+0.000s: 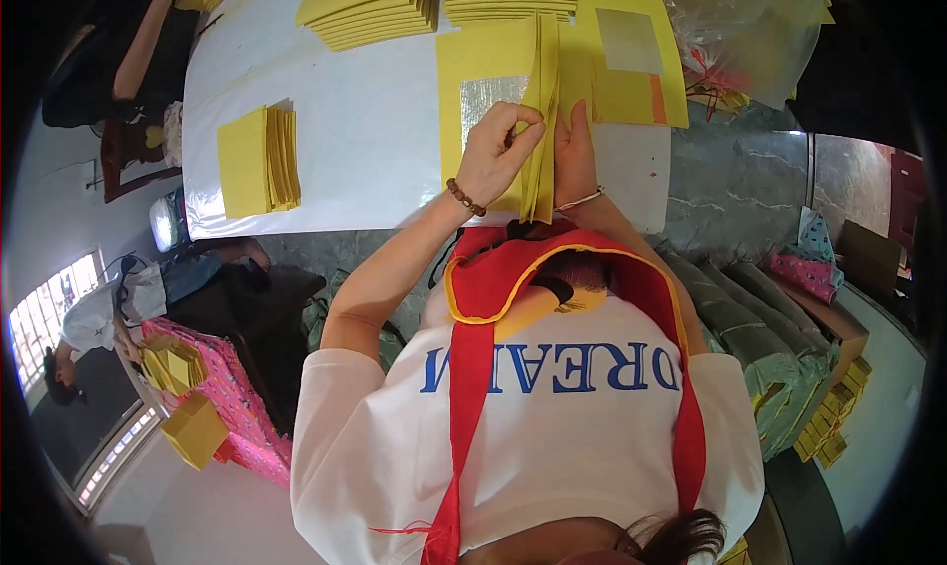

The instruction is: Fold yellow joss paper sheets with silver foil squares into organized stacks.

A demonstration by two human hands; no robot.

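Two hands meet at the near edge of the white counter (375, 121), and between them you hold a sheaf of yellow paper sheets (542, 121) standing on edge. Its long axis runs straight away from you, from your wrists toward the far side of the counter. Your left hand (498, 150) is closed in a pinch on the nearest leaves at the left face of the sheaf, thumb and fingertips drawn together. Your right hand (575, 150) lies flat against the right face, fingers extended along the paper, bracing it; I cannot tell whether its thumb grips. Both hands touch the sheaf, and the left works its edge.

Just beyond your left hand, under the sheaf, lies a flat yellow sheet with a silver foil square (485, 96). Past your right hand lies another yellow sheet with a pale square (631, 47). Farther off sit fanned yellow stacks (370, 7), and well to the left of your left hand rests a small folded yellow pile (258, 160). A clear plastic bag (750, 22) holding more yellow paper sits beyond your right hand, off the counter's corner.
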